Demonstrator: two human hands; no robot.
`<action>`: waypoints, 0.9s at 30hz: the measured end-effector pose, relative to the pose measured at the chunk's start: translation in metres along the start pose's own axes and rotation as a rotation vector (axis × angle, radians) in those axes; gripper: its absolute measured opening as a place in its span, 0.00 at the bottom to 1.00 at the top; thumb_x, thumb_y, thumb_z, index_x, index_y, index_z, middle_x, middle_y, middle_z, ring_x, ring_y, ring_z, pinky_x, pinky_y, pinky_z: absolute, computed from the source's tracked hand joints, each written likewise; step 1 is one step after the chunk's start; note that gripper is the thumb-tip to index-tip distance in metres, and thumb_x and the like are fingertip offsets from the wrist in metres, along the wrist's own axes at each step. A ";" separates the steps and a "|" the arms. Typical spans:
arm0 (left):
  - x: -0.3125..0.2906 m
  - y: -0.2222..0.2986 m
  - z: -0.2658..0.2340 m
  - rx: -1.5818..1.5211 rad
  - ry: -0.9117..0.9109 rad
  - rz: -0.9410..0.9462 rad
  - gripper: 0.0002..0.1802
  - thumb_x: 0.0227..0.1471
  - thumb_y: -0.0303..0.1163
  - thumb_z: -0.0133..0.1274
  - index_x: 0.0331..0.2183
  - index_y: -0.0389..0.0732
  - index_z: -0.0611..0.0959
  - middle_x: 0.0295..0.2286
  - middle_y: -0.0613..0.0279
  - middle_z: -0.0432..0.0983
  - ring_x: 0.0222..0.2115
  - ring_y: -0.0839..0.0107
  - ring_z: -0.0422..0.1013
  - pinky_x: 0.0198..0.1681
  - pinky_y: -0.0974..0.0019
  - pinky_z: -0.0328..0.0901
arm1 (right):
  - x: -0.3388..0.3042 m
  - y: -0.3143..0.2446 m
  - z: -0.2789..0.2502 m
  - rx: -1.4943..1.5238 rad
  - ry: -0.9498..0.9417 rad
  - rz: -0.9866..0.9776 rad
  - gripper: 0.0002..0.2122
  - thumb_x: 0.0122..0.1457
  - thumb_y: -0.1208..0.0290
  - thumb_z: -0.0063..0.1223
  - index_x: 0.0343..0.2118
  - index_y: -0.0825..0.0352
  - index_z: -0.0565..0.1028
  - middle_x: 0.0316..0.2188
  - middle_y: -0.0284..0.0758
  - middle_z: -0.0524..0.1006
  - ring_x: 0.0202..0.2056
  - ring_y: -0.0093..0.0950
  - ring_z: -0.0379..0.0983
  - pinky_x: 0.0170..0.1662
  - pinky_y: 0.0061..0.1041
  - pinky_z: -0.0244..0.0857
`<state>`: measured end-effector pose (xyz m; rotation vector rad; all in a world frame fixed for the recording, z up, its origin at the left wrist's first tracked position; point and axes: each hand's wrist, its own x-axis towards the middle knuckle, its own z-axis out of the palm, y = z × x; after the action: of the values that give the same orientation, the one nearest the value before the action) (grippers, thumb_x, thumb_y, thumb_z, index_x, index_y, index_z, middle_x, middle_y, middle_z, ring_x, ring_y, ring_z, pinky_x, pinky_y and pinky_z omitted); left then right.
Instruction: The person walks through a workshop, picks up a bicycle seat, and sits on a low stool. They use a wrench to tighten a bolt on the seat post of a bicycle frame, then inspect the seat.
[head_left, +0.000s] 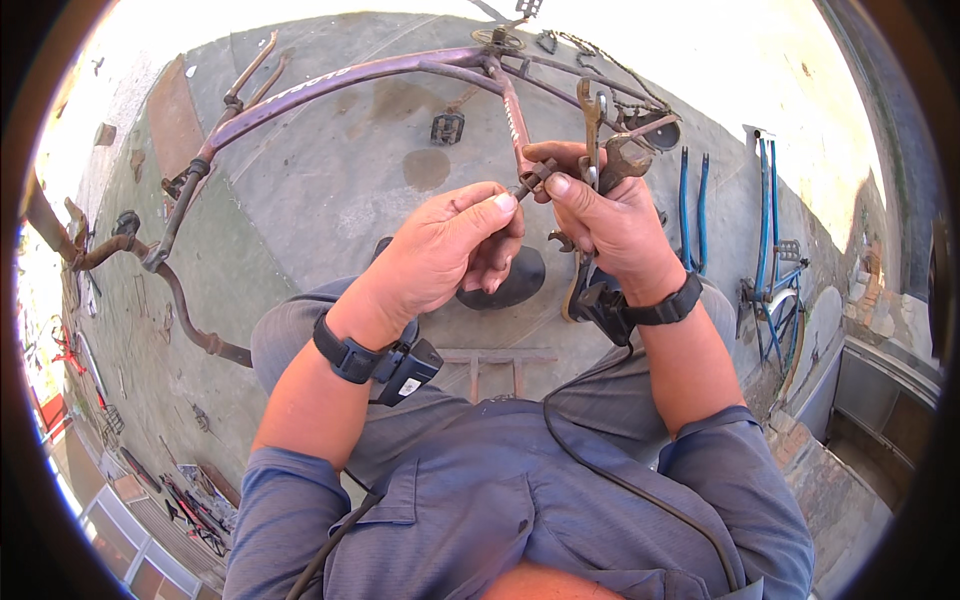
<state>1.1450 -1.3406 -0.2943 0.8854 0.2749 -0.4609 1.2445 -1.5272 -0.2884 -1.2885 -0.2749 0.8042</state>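
My left hand (465,240) pinches one end of a small rusty bolt-like part (537,178) between thumb and fingers. The thumb and forefinger of my right hand (615,215) close on its other end. Also held in my right hand are spanners: a slim one (592,115) points up and a wider rusty open jaw (627,160) shows beside it. How many there are is hard to tell. Just beyond my fingertips is the end of the seat tube (512,115) of a purple bicycle frame (340,85). Fingers hide part of the small piece.
Under my left hand lies a dark rounded object (508,282). A pedal (447,126) rests on the concrete, and a chain (600,50) lies far right. Rusty handlebars (185,305) curve at left. Blue frame parts (765,230) stand right. A rusty metal frame (490,358) sits between my legs.
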 end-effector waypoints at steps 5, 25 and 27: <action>0.000 -0.003 0.000 0.008 -0.003 0.006 0.16 0.65 0.45 0.48 0.33 0.42 0.76 0.21 0.69 0.70 0.19 0.80 0.67 0.19 0.78 0.57 | 0.000 0.000 -0.003 0.023 -0.040 0.004 0.13 0.63 0.68 0.59 0.47 0.69 0.78 0.23 0.24 0.74 0.16 0.10 0.59 0.19 0.14 0.51; 0.002 -0.009 0.001 -0.058 -0.025 0.071 0.16 0.66 0.44 0.47 0.32 0.42 0.76 0.20 0.71 0.67 0.18 0.80 0.65 0.19 0.77 0.54 | -0.001 0.003 0.001 0.174 -0.050 0.029 0.15 0.61 0.67 0.61 0.47 0.70 0.77 0.23 0.25 0.72 0.16 0.12 0.59 0.20 0.15 0.50; 0.002 -0.011 0.002 -0.062 -0.002 0.070 0.15 0.66 0.43 0.47 0.32 0.42 0.76 0.20 0.71 0.67 0.18 0.80 0.65 0.20 0.77 0.55 | 0.000 0.004 0.001 0.126 -0.052 0.008 0.16 0.62 0.65 0.60 0.47 0.72 0.76 0.19 0.23 0.69 0.15 0.11 0.56 0.19 0.15 0.47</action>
<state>1.1417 -1.3482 -0.3013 0.8316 0.2544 -0.3867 1.2422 -1.5263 -0.2921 -1.1528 -0.2568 0.8500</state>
